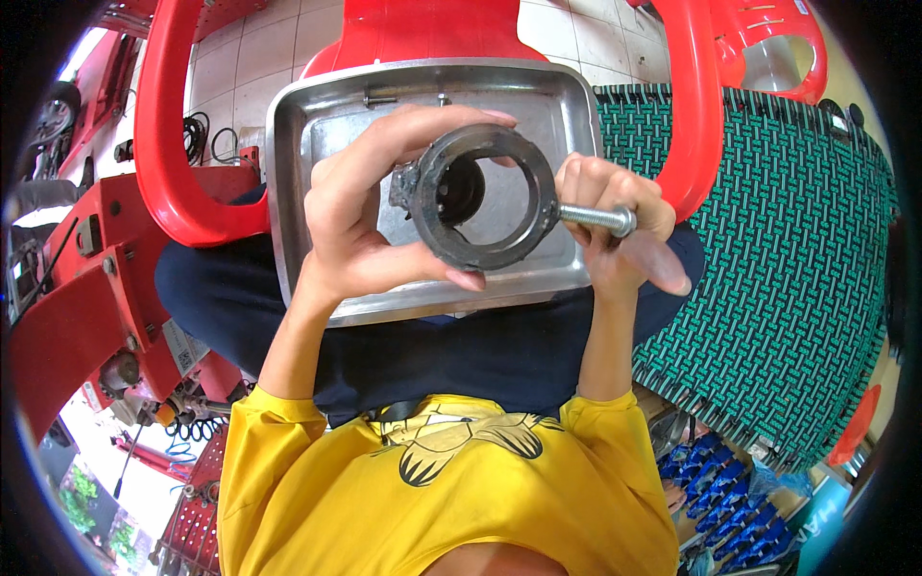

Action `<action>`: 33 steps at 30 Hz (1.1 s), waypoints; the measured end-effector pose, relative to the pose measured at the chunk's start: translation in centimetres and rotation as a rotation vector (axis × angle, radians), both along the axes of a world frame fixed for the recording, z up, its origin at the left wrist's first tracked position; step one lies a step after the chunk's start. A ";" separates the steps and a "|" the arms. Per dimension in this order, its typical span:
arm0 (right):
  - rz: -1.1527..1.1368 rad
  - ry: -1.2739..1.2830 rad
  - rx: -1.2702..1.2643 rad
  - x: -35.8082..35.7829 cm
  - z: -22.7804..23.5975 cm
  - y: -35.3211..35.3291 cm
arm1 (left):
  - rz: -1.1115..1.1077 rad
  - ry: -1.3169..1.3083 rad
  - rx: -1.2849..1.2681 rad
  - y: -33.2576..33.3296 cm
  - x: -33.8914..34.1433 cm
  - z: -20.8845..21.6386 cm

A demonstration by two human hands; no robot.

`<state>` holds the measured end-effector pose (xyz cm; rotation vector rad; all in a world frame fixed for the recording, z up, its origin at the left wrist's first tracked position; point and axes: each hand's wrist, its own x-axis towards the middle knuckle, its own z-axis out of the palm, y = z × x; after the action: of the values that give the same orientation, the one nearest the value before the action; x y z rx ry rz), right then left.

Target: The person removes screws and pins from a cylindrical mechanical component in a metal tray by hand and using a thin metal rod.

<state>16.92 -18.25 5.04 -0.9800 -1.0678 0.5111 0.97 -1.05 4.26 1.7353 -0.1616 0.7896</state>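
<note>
Black ring [477,254] held in your left hand [351,216]; the bolt [597,219] seems part-seated at most (right hand [626,192] curled, hold unclear).

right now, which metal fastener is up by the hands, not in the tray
The silver bolt at the right hand, its threaded shank pointing toward the black ring. The left fastener and right fastener are inside the metal tray, near its far wall.

Pale tiled floor [264,60], red chair [432,29], green woven panel [778,250]
</note>
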 end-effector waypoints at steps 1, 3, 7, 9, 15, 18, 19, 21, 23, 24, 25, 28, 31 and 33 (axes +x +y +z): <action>0.028 -0.006 -0.029 0.1 0.0 -0.2 | -0.001 -0.007 -0.051 0.0 0.0 -0.1; 0.021 0.017 -0.060 -0.1 0.1 -0.1 | 0.007 -0.007 -0.131 -0.1 -0.1 -0.2; -0.035 -0.011 -0.117 -1.0 0.8 -0.4 | 0.029 0.011 -0.161 0.1 -0.4 -0.3; -0.043 -0.037 -0.079 -0.6 0.5 -0.1 | 0.028 0.000 -0.149 0.2 -0.3 -0.3; -0.180 -0.107 0.089 -0.9 -0.4 0.3 | 0.006 -0.028 -0.159 0.3 -0.3 -0.2; -0.179 -0.260 0.102 0.0 -0.6 0.2 | -0.007 -0.049 -0.149 0.6 -0.4 -0.3; -0.175 -0.312 0.065 0.2 -0.2 0.3 | -0.004 -0.047 -0.150 0.8 -0.4 -0.3; -0.164 -0.452 -0.061 0.9 1.4 0.4 | 0.027 -0.025 -0.172 1.1 -0.8 -0.7; -0.132 -0.620 -0.221 1.6 4.5 1.3 | 0.068 -0.003 -0.178 1.6 -1.2 -0.6; -0.094 -0.666 -0.306 1.8 6.2 1.8 | 0.081 -0.003 -0.186 1.8 -1.2 -0.7; -0.055 -0.711 -0.388 2.1 8.1 2.3 | 0.097 -0.003 -0.192 2.0 -1.2 -0.7; 0.112 -0.925 -0.496 3.4 12.3 3.9 | 0.140 -0.009 -0.190 2.3 -1.1 -0.4; 0.173 -0.964 -0.505 3.8 14.0 5.8 | 0.176 -0.019 -0.183 2.7 -1.0 0.2; 0.127 -0.892 -0.480 3.4 13.7 6.6 | 0.184 -0.014 -0.237 2.5 -1.0 0.7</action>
<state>20.32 -11.63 18.76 -1.6448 -1.8589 0.4421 0.01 1.49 4.92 1.5347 0.0813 0.9161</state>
